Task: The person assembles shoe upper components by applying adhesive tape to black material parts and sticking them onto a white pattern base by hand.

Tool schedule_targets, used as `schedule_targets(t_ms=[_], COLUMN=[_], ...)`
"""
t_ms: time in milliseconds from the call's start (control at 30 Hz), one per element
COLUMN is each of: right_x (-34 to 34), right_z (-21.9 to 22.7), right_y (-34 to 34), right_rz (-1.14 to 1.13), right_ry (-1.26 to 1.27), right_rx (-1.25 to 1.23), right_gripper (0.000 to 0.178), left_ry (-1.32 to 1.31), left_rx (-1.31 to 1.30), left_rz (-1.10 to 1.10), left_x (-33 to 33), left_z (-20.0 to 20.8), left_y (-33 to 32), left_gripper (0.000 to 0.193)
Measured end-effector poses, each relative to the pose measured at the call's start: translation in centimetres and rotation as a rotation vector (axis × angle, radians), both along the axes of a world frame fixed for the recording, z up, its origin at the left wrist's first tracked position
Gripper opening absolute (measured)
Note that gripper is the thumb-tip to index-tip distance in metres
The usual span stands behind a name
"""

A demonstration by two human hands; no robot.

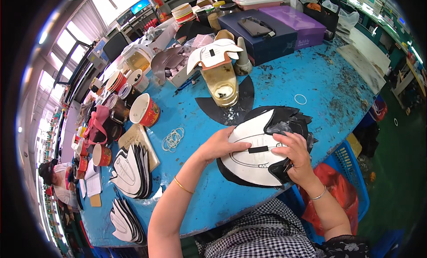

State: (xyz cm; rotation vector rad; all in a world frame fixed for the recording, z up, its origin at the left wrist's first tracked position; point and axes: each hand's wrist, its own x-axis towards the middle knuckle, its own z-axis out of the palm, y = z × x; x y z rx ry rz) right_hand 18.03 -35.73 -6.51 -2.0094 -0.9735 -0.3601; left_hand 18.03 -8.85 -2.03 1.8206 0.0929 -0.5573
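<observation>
A thick stack of black shoe-upper pieces (231, 174) lies at the table's near edge. Its top piece is a white shoe-upper piece (249, 140) with drawn lines and a small black rectangle. My left hand (222, 144) grips the stack's left side, thumb across the white piece and the other fingers mostly hidden at the far edge. On the right, my right hand (296, 158) curls over the stack's edge, its fingertips on the white piece beside the gathered black ends. Beyond the stack, a plastic pot (222, 82) stands on black sheet material, with another white cut piece (213, 54) draped above it.
The blue table (284, 86) holds two smaller stacks of cut pieces (129, 171) at left, white rubber bands (172, 139) and red-and-white paper tubs (144, 110). Dark blue and purple boxes (253, 33) stand at the back. A blue basket (351, 169) with red plastic sits beside the table.
</observation>
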Motion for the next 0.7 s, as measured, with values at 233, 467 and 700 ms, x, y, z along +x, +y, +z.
schedule_targets(t_ms=[233,467,700], right_x=[0.4,0.0,3.6], right_z=[-0.4,0.2,0.8], right_y=[0.0,0.5,0.3], right_rz=[0.001,0.163,-0.193], right_ry=[0.017,0.018,0.202], right_rx=[0.075,0.014,0.131], right_gripper=[0.030,0.031,0.028], left_ry=[-0.178,0.169,0.074], left_rx=[0.022,-0.405,-0.468], left_rz=[0.098,0.048,0.330], left_x=[-2.0,-3.3,-8.7], left_z=[0.5,0.3,-2.4], left_y=[-1.5,-1.2,-1.2], left_gripper=[0.084,0.069,0.063])
